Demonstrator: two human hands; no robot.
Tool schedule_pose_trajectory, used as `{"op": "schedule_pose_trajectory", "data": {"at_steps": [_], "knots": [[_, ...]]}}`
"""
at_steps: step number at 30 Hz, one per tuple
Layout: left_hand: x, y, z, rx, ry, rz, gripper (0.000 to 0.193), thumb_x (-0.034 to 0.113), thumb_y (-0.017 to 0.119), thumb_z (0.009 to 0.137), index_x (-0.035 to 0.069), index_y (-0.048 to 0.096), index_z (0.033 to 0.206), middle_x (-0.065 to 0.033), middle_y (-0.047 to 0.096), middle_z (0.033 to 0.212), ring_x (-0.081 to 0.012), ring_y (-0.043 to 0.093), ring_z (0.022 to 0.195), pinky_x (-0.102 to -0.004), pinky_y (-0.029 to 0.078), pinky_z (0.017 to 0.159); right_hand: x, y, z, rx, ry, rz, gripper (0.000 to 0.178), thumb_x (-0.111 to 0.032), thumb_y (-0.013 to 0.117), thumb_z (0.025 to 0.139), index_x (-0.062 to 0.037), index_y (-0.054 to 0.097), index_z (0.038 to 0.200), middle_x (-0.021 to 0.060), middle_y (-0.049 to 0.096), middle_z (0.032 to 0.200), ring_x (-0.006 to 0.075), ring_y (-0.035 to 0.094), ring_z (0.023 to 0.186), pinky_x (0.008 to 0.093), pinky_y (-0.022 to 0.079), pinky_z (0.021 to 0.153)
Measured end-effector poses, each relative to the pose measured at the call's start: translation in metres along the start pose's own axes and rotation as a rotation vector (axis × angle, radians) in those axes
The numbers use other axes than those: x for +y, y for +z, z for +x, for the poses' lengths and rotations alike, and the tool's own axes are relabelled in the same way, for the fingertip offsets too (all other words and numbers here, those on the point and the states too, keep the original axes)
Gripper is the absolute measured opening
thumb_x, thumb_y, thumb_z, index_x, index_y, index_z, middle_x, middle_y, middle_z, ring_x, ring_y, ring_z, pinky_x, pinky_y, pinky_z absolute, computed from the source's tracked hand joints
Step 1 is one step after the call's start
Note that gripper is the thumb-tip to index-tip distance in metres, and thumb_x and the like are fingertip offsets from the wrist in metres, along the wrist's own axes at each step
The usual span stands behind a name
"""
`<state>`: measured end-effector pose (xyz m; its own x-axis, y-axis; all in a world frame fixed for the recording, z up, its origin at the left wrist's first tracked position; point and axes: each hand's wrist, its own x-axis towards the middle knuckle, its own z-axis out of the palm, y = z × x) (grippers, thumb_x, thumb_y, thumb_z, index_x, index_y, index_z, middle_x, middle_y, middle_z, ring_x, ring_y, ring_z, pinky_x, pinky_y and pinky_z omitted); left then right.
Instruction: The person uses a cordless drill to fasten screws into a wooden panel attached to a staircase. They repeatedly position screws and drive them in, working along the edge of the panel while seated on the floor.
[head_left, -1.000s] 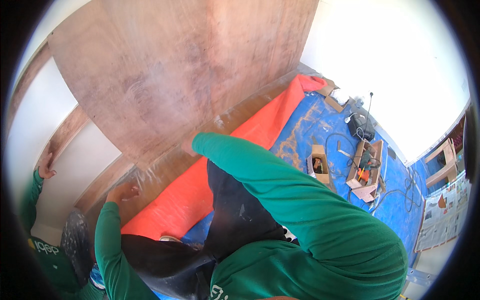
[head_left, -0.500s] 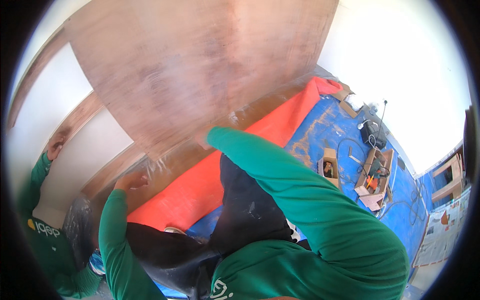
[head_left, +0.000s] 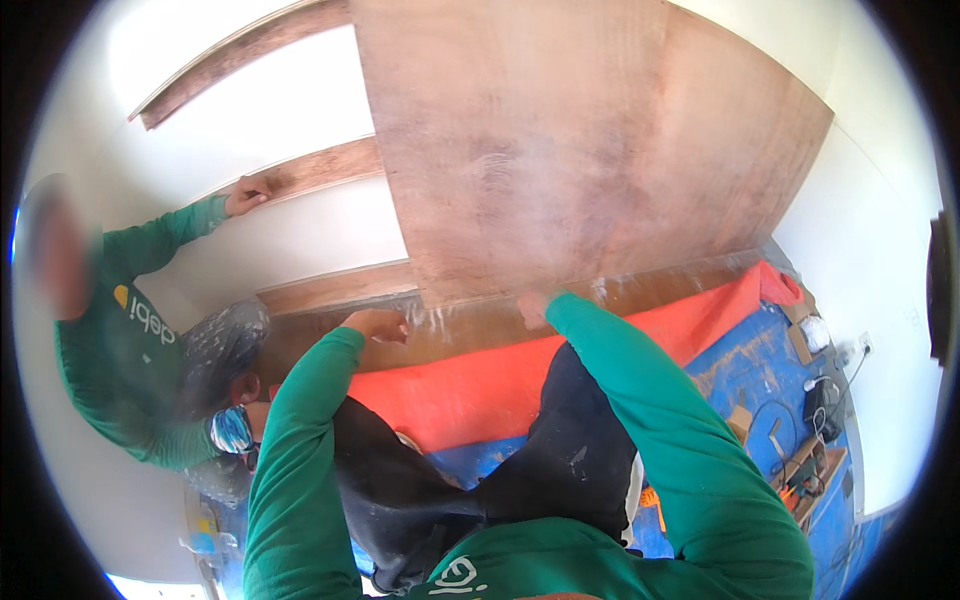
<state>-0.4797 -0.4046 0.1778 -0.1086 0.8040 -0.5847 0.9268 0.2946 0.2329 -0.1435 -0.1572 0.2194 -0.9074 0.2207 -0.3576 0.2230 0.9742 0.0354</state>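
Observation:
A large reddish-brown plywood panel [head_left: 510,150] stands against the wall in front of me. My left hand [head_left: 378,325] is by its lower left corner, fingers loosely bent, nothing visible in them. Close to the panel's bottom edge, my right hand [head_left: 533,308] is blurred, and its fingers cannot be made out. Below both hands runs a brown board strip [head_left: 450,335] with whitish smears. An orange-red sheet [head_left: 470,395] lies along it, in front of my knees.
At left a co-worker in a green shirt [head_left: 130,340] rests one hand on a wooden wall batten [head_left: 320,168]. Blue sheeting [head_left: 745,375] covers the floor. To the right are a wooden tool box [head_left: 815,480], a black case [head_left: 822,410] and cables.
My view has swung left, bringing more of the co-worker and battens into sight. Both my hands remain near the panel's lower edge.

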Motion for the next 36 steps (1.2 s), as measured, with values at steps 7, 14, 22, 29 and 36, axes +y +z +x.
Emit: {"op": "schedule_pose_trajectory", "data": {"at_steps": [7, 14, 22, 29, 36], "knots": [[0.010, -0.001, -0.020, 0.023, -0.147, 0.035, 0.060, 0.053, 0.079, 0.097, 0.023, 0.070, 0.149, -0.0104, 0.071, 0.151, -0.0363, 0.064, 0.141, -0.0530, 0.050, 0.117, -0.011, -0.015, -0.003, -0.029, 0.011, 0.066, 0.027, -0.018, 0.076, 0.081, 0.0025, 0.083, 0.097, 0.0251, 0.080, 0.103, 0.0435, 0.076, 0.099, 0.0543, 0.061, 0.090], [0.009, -0.003, -0.016, 0.039, -0.118, 0.026, 0.055, 0.047, 0.078, 0.095, 0.024, 0.073, 0.145, -0.0101, 0.074, 0.145, -0.0355, 0.068, 0.135, -0.0528, 0.053, 0.112, 0.004, -0.008, -0.002, -0.094, -0.013, -0.019, 0.031, -0.023, 0.073, 0.085, 0.0007, 0.083, 0.102, 0.0256, 0.080, 0.110, 0.0427, 0.076, 0.104, 0.0547, 0.061, 0.091], [0.010, -0.005, -0.018, 0.052, -0.092, 0.044, 0.048, 0.044, 0.077, 0.096, 0.025, 0.076, 0.139, -0.0089, 0.080, 0.129, -0.0324, 0.076, 0.114, -0.0502, 0.060, 0.097, 0.015, -0.003, -0.004, -0.030, -0.020, 0.012, 0.034, -0.032, 0.068, 0.091, -0.0026, 0.083, 0.096, 0.0237, 0.079, 0.094, 0.0430, 0.077, 0.090, 0.0586, 0.060, 0.082], [0.008, -0.004, -0.015, 0.021, -0.133, 0.059, 0.046, 0.043, 0.077, 0.096, 0.027, 0.077, 0.138, -0.0091, 0.080, 0.128, -0.0309, 0.076, 0.112, -0.0516, 0.061, 0.094, 0.018, -0.003, -0.004, -0.097, 0.025, 0.034, 0.037, -0.036, 0.070, 0.093, -0.0023, 0.083, 0.099, 0.0217, 0.080, 0.098, 0.0398, 0.077, 0.086, 0.0550, 0.061, 0.078], [0.004, -0.003, -0.015, 0.053, -0.138, 0.041, 0.045, 0.044, 0.079, 0.096, 0.029, 0.077, 0.138, -0.0095, 0.080, 0.124, -0.0299, 0.076, 0.110, -0.0514, 0.061, 0.093, 0.025, 0.005, 0.006, -0.163, 0.055, 0.018, 0.037, -0.036, 0.070, 0.096, -0.0032, 0.084, 0.107, 0.0189, 0.082, 0.104, 0.0353, 0.079, 0.088, 0.0516, 0.063, 0.077]]}}
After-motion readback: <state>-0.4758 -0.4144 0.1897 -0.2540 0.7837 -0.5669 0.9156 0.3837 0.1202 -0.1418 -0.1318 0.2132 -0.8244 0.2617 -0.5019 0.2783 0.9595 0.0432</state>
